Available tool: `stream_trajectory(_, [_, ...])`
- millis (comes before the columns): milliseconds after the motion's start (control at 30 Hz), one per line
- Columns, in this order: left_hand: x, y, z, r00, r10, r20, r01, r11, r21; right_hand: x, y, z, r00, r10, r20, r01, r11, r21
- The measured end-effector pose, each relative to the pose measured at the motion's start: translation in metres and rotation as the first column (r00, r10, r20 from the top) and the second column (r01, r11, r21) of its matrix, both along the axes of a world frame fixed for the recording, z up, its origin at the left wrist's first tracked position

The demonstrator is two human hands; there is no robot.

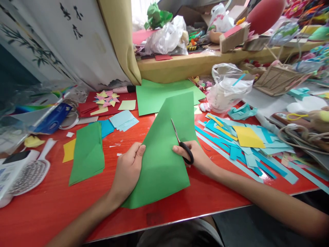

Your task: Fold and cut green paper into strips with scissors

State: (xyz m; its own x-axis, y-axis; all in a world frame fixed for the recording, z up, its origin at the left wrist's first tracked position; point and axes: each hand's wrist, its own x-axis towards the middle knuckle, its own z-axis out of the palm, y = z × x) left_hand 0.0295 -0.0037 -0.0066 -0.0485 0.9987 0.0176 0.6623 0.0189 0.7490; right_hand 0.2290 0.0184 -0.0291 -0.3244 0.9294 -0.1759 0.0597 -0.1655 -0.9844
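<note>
A large sheet of green paper (159, 164) is held tilted above the front of the red table (113, 219). My left hand (130, 168) grips its left edge, thumb on top and fingers behind. In my right hand (196, 154) is a pair of scissors (186, 152) with black handles. One thin blade lies over the face of the green paper, pointing up and away; the other blade cannot be made out. Further left lies a stack of cut green paper (88, 151). Another green sheet (154, 96) rests flat behind the held one.
Blue and yellow paper strips (246, 151) are heaped at the right. A white hairbrush (33, 171) lies at the left, near a blue packet (51, 118). Paper stars (106, 98), light blue squares (124, 120) and a plastic bag with a cup (223, 92) stand further back.
</note>
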Motion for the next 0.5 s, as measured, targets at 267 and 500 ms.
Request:
stream_trajectory(267, [0.0000, 0.0009, -0.0018, 0.998, -0.007, -0.063, 0.008, 1.000, 0.026, 0.0020, 0.0003, -0.0011, 0.999, 0.001, 0.053, 0.000, 1.000, -0.012])
stream_trajectory(500, [0.0001, 0.0005, -0.0014, 0.998, -0.028, -0.060, 0.029, 0.999, 0.017, 0.0023, 0.0034, -0.0030, 0.999, 0.002, 0.051, 0.000, 1.000, -0.027])
